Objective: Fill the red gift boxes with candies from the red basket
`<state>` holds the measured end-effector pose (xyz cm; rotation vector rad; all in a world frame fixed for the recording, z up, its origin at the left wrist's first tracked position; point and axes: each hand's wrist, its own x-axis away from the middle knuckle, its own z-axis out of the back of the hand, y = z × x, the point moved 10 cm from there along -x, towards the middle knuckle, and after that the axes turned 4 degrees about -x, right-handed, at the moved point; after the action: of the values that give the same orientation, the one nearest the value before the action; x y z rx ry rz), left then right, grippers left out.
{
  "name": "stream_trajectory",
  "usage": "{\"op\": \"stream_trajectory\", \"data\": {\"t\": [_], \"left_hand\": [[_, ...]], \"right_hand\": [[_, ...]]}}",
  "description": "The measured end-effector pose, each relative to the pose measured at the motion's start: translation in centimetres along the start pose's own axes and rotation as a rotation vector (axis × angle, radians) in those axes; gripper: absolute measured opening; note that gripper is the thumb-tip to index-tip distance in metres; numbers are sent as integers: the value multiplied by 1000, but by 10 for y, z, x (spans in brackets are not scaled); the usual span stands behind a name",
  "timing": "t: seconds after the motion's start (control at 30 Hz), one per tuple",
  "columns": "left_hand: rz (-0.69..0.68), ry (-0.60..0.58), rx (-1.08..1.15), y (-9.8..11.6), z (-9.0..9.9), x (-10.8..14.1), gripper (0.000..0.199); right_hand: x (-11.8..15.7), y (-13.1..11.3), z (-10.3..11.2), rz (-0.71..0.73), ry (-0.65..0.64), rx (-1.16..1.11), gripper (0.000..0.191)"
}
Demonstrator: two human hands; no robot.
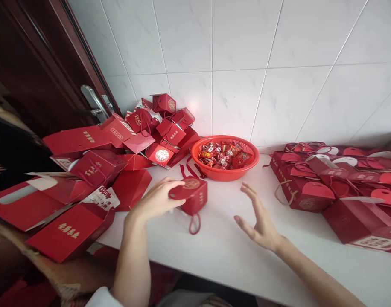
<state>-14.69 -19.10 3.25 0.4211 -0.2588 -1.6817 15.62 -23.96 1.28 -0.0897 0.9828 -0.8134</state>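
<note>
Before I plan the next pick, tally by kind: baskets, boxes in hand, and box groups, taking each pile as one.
Basket: 1 (the packets inside overlap, so uncounted)
Box in the left hand: 1
Box groups: 2 (left heap, right cluster)
Total: 4

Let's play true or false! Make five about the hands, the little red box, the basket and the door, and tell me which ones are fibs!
1. The left hand holds a small red gift box. True.
2. The right hand holds a box too. False: the right hand is open, holding nothing.
3. The red plastic basket contains wrapped packets. True.
4. The door handle is at the picture's right. False: the handle is at the left.
5. A tiled wall rises behind the basket. True.
</note>
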Motion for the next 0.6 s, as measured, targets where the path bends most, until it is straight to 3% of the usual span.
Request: {"op": "stream_trajectory", "data": {"t": [0.13, 0.2, 0.3, 0.37, 0.47, 0.6], "left_hand": [[-243, -89, 25, 71, -20, -17, 28], [-344, -125, 6, 105, -27, -24, 24], [-454, -118, 41, 144, -30, -33, 33], [-474, -114, 124, 157, -30, -42, 41], [-448, -181, 284, 160, -41, -59, 41], [-475, -356, 356, 160, -70, -69, 37]], "right_hand": [[16, 2, -49, -142, -190, -291, 71], [19, 4, -58, -218, -216, -409, 69], [20, 11, -51, -310, -144, -500, 61], [19, 16, -37, -349, -55, -492, 55], [16, 19, -16, -345, 35, -419, 48], [8, 13, -5, -281, -28, -325, 43]]}}
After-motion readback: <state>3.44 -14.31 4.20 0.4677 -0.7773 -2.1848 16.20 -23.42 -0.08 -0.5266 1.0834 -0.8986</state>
